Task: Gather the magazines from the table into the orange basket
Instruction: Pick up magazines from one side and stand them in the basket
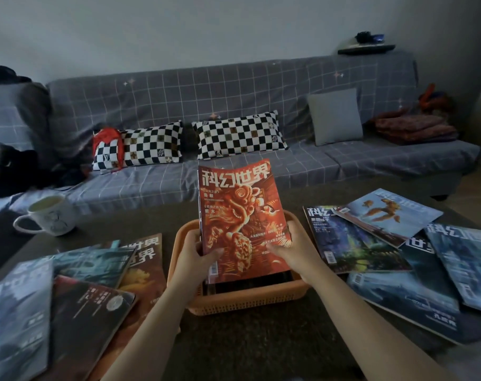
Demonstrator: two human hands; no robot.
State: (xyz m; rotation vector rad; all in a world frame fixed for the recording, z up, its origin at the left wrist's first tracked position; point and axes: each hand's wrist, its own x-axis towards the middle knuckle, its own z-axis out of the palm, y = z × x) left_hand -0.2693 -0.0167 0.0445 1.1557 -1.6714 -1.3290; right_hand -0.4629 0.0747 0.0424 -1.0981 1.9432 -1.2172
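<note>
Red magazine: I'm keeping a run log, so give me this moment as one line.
hands: left + right grip red magazine | position: upright over basket | table: magazines remain both sides

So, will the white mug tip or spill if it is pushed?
The mug looks nearly full, so a push may slop liquid. Its wide body suggests it slides rather than tips. It stands near the table edge, so it could fall.
</note>
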